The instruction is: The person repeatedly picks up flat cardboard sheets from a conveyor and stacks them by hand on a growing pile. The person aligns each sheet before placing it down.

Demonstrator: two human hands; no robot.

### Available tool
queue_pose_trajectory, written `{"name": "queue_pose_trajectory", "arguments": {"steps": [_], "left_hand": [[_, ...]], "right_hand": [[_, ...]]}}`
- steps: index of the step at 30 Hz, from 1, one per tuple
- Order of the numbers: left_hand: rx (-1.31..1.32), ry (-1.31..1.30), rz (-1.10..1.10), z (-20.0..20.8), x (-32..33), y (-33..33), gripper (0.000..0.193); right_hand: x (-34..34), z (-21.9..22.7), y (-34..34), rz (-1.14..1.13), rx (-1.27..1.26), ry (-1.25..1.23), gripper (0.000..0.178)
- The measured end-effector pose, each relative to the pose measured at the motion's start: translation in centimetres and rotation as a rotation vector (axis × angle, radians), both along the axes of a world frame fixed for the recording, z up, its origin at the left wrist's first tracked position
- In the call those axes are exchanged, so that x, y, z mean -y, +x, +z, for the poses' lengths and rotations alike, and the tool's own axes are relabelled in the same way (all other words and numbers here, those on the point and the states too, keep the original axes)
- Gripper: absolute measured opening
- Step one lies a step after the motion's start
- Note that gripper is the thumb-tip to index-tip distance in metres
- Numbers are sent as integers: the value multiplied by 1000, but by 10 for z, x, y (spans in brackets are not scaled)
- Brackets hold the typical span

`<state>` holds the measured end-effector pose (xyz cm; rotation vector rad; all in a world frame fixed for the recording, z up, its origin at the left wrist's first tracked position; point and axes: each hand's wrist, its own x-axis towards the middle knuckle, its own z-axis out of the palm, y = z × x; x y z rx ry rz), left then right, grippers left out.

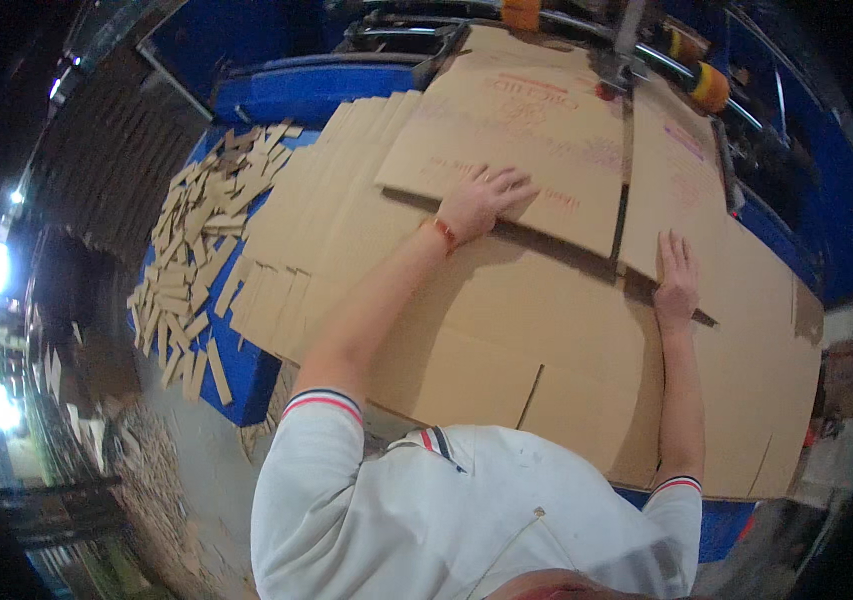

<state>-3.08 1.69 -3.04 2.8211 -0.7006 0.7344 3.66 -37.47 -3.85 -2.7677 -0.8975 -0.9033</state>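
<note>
A printed, slotted cardboard sheet lies on top of other brown cardboard sheets, its far end beneath the machine's rollers. My left hand, with a reddish band at the wrist, rests on its near edge, fingers stretched flat over the larger panel. On the narrower right-hand panel, near its front edge, my right hand lies with straight fingers. A dark slot separates the two panels. Both thumbs are hard to make out.
Fanned cardboard sheets overlap on the left. Beyond them, many cardboard offcut strips are heaped on a blue table. A machine with metal bars and orange rollers spans the far side. Scraps litter the floor at lower left.
</note>
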Motion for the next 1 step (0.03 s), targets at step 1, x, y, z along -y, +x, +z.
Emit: {"name": "queue_pose_trajectory", "arguments": {"steps": [1], "left_hand": [[-39,46,74,1,-2,18,68]], "right_hand": [[-5,-2,5,28,-8,-13,53]]}}
